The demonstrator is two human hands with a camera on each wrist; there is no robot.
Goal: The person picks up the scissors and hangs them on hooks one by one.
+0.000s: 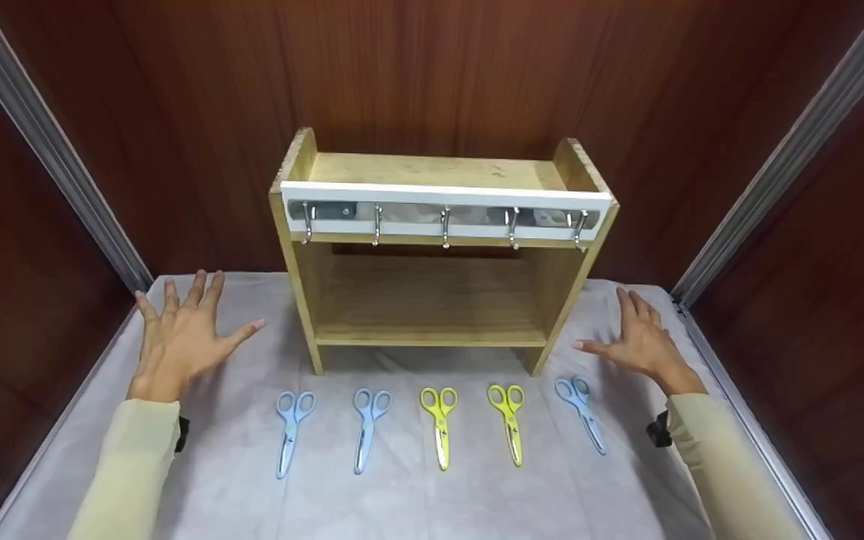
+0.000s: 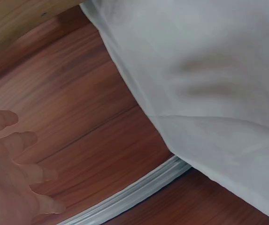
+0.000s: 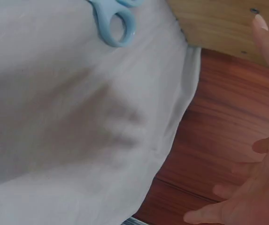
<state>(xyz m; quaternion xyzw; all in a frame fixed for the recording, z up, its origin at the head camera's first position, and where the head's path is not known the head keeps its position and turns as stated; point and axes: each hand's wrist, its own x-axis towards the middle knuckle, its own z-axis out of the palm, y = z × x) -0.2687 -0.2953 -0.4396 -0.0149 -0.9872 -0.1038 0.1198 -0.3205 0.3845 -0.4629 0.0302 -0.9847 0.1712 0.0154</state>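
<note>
- Wood-grain panels, dark reddish brown, stand behind and at both sides.
- A worktop, covered in pale grey cloth, spreads between them.
- A light wooden shelf unit stands upright at the worktop's far middle.
- A white rail runs across the unit's upper front.
- A person's left hand is left of the unit, fingers spread wide, thumb out towards the unit, holding nothing.
- The right hand is right of the unit, its thumb held well away from straight fingers, also holding nothing. Both hands appear raised above the cloth.
- Five scissors lie in a row in front of the unit, handles towards it, blades towards the person. From the left: first blue scissors, second blue scissors, first yellow-green scissors, second yellow-green scissors and last blue scissors.
- The last pair is nearest the right hand, to its left and closer to the person, its long axis slanting so the tip points outward to the right. The first pair is nearest the left hand, rightward and closer to the person, its long axis almost straight towards the person.
- Five small metal hooks line the rail.
</note>
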